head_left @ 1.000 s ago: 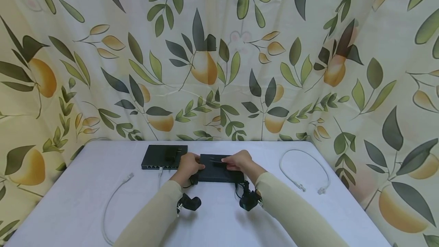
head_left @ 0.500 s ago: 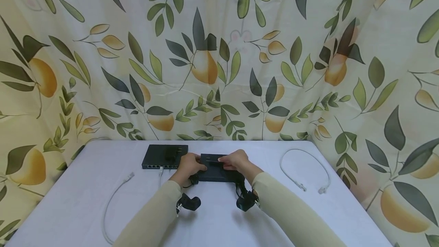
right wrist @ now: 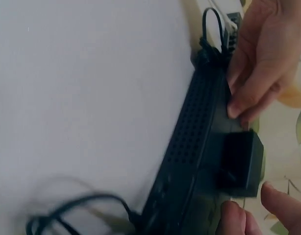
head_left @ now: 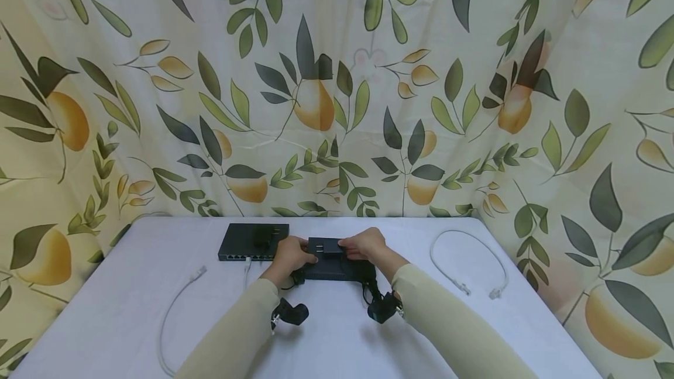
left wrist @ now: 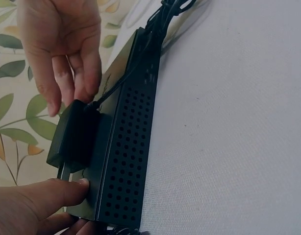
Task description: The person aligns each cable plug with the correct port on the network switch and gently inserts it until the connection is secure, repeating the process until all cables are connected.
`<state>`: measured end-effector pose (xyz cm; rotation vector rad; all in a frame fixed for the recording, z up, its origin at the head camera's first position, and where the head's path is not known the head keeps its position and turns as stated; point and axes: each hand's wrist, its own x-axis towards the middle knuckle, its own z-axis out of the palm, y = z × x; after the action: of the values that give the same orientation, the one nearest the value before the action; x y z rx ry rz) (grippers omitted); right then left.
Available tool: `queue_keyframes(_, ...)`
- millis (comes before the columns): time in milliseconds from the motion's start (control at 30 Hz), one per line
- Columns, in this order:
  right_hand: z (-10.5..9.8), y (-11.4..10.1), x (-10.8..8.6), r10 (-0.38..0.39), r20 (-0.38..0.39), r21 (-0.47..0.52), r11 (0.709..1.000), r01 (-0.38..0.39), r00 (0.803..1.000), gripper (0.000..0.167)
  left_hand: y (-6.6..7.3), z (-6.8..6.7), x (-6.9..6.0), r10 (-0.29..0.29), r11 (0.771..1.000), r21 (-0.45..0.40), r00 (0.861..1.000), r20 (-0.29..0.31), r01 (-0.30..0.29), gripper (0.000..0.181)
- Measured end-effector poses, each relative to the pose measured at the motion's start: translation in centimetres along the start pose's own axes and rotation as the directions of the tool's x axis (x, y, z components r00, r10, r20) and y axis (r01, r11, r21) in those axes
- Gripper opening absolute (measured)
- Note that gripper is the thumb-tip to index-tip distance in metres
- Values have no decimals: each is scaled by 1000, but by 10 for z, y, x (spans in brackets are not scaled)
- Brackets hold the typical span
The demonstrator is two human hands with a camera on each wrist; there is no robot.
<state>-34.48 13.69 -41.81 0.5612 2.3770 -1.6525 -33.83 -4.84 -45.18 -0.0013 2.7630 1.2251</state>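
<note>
A flat black network box [head_left: 332,268] with a perforated side lies mid-table. My left hand [head_left: 289,255] grips its left end, the thumb [left wrist: 74,192] on top and the other fingers around the edge. On its top rests a black power adapter [right wrist: 241,164], prongs towards my left thumb and a thin cord at the other end. Next to that cord end is my right hand [head_left: 365,245]; its fingers [left wrist: 89,83] are fairly straight, and in the right wrist view they stand just off the adapter. Another black network switch [head_left: 239,240] with a row of ports sits on the left.
A white network cable [head_left: 168,309] lies at the left of the white-covered table [head_left: 421,332], and another loops [head_left: 502,265] at the right. A white plug [head_left: 247,265] enters the left switch. A patterned curtain [head_left: 337,151] stands behind.
The adapter, tilted edge-on between my right fingers before, now lies flat with its prongs showing. My right hand shifted left, then slightly back right. The left hand stayed in place.
</note>
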Motion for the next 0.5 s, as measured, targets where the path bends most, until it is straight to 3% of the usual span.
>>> queue_keyframes(200,-26,6,11,-116,-68,-157,982,104,991,31,2,0,-1,-8,1000,-11,1000,-1,8,48)
queue_keyframes(300,-39,12,17,-141,-108,-232,966,113,984,31,4,-1,-2,-13,1000,-12,1000,-3,13,47)
queue_keyframes(400,-45,20,23,-115,-116,-241,967,84,987,33,5,-1,-3,-24,1000,-10,1000,-10,24,47)
queue_keyframes(500,-44,29,29,-41,-88,-155,988,27,995,32,5,-1,-3,-41,999,-10,999,-17,41,49)
